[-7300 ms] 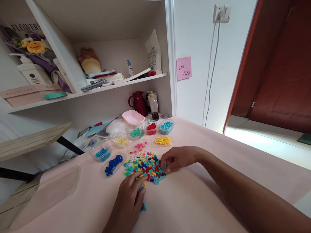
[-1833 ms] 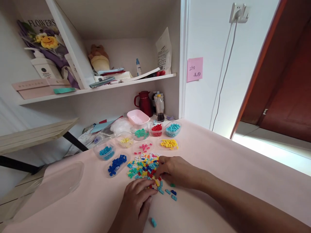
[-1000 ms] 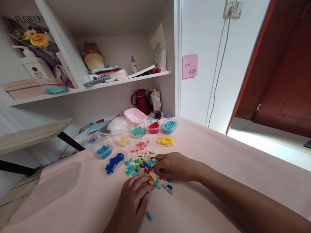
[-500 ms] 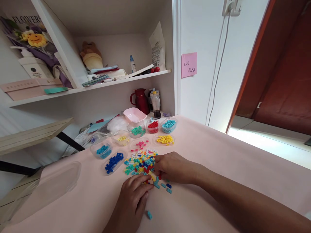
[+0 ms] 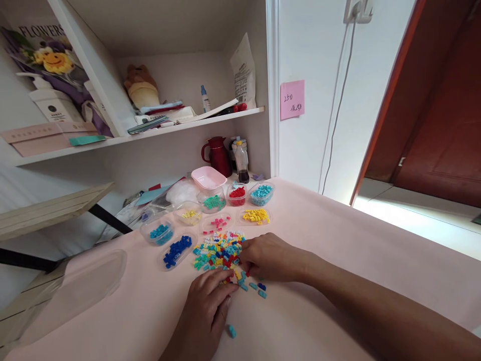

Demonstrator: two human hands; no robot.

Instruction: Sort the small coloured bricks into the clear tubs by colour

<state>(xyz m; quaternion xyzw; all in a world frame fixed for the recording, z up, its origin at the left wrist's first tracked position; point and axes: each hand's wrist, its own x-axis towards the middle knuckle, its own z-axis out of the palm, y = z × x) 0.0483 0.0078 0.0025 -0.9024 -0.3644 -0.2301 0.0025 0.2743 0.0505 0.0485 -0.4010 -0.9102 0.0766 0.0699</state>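
The brick pile [image 5: 218, 249] sits on our table [image 5: 345, 235]. Right of it, our right hand [image 5: 268, 256] hides its grip — we can't tell. Nearside, our left hand [image 5: 210, 296] rests, fingers apart — a careless brush could scatter bricks.

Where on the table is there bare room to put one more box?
The widest bare patch of table lies right of the yellow bricks, beyond the right hand and its forearm. Another lies between the large clear plastic piece and the left hand. It is crowded around the mixed brick pile, with dark blue bricks and pink bricks close by.
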